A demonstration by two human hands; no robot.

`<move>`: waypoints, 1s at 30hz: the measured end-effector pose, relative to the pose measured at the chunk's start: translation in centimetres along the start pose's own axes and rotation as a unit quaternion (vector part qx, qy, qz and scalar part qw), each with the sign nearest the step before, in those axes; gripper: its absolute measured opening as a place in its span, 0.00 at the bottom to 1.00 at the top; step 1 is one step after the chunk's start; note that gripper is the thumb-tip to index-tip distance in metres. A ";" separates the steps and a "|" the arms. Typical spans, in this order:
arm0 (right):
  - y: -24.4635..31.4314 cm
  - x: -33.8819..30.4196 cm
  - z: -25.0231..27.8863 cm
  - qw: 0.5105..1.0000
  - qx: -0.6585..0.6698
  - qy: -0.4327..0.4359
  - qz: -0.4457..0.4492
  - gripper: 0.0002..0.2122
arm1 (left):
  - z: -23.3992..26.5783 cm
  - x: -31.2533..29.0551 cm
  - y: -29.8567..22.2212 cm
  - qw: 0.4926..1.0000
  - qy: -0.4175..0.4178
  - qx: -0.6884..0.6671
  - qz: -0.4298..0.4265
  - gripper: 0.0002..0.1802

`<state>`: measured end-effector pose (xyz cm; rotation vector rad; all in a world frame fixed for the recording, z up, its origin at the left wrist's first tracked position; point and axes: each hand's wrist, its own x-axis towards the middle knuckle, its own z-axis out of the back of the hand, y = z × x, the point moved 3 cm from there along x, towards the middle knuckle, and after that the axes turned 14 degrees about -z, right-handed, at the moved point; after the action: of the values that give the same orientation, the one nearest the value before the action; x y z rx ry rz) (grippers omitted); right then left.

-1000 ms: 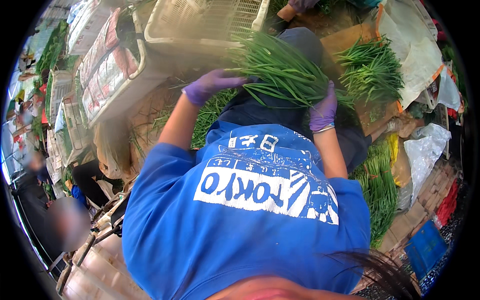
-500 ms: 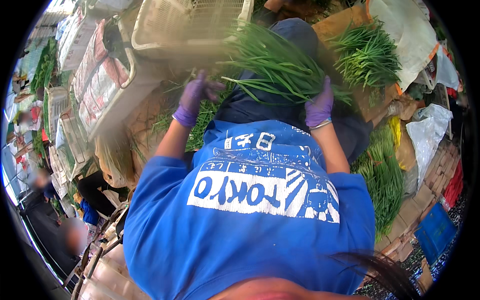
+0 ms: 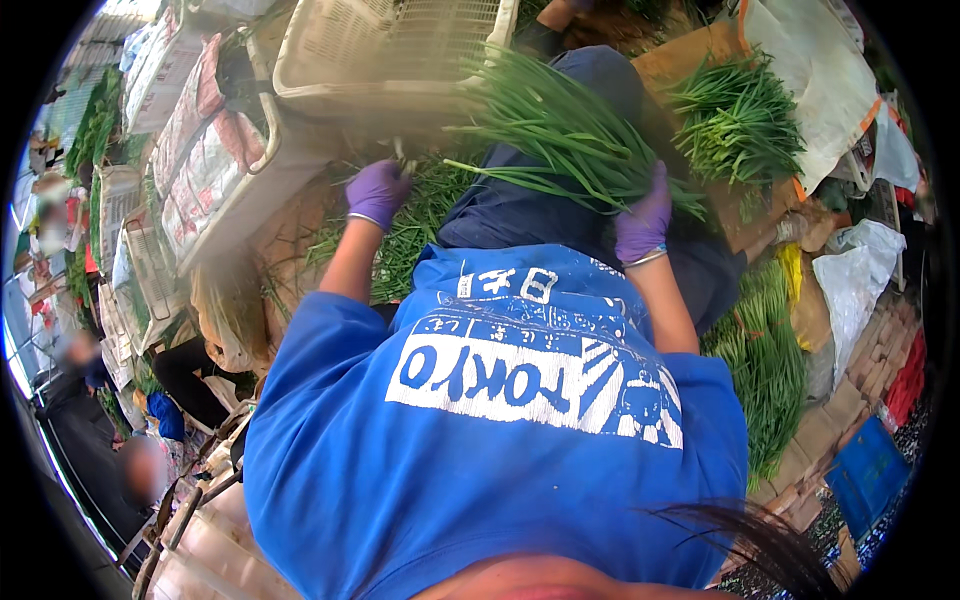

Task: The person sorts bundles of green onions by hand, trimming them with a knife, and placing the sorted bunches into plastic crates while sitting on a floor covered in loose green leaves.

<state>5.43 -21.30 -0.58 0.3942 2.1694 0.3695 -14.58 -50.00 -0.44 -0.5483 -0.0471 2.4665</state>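
A loose bunch of long green chives [image 3: 570, 130] lies across my dark-trousered lap. In a purple glove, my right hand [image 3: 643, 216] grips the bunch near its right end, thumb up along the leaves. My left hand [image 3: 378, 192], gloved in purple too, is closed into a fist over the loose greens [image 3: 425, 205] to the left of my legs. A small pale wisp shows just above its fingers, but what they hold is too small and blurred to make out.
A cream plastic crate [image 3: 385, 92] stands ahead, with a sack-filled crate [image 3: 215, 175] to its left. A chive pile [image 3: 738, 118] lies on cardboard at the far right. Another bundle [image 3: 760, 360] is beside my right arm, near a blue plastic piece [image 3: 868, 472].
My left hand has gone from spread fingers to a closed fist, slightly nearer the loose greens. My right hand still grips the chives, almost unmoved.
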 end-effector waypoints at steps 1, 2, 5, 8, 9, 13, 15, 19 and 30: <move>0.0 0.0 0.0 1.000 -0.013 0.003 0.005 0.18 | 0.3 -0.1 1.1 0.995 0.086 0.037 -0.023 0.18; 0.0 0.0 -0.3 1.000 0.008 0.007 -0.014 0.18 | 0.5 -0.4 1.6 0.980 0.172 0.084 -0.052 0.28; -0.1 0.6 -0.1 1.000 0.003 0.020 -0.022 0.18 | 1.4 0.9 -0.2 0.854 0.074 -0.503 -0.106 0.32; -0.3 0.6 -0.6 0.998 0.021 0.043 -0.040 0.19 | 2.1 2.8 -3.9 0.658 0.141 -0.721 -0.163 0.24; -0.1 0.3 -1.0 0.998 0.024 0.049 -0.042 0.19 | 2.5 3.4 -6.1 0.577 0.162 -0.779 -0.185 0.21; 0.2 0.2 -1.1 0.999 0.029 0.019 -0.039 0.18 | 1.9 4.8 -5.8 0.821 -0.071 -0.502 -0.262 0.10; 0.4 0.3 -0.4 0.999 0.016 0.012 -0.027 0.18 | 2.6 3.2 -5.2 0.802 -0.122 -0.571 -0.124 0.11; 0.4 0.4 0.0 0.999 0.019 0.014 -0.029 0.19 | 3.0 2.4 -1.5 0.969 0.031 -0.204 -0.136 0.16; 0.0 -0.6 -1.9 0.995 0.044 0.034 -0.078 0.18 | 1.7 3.9 -3.4 0.624 -0.202 -0.747 -0.111 0.09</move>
<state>4.20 -21.75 0.96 0.2613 2.2718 0.2036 -16.23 -44.88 0.18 -0.4797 -2.2907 1.6677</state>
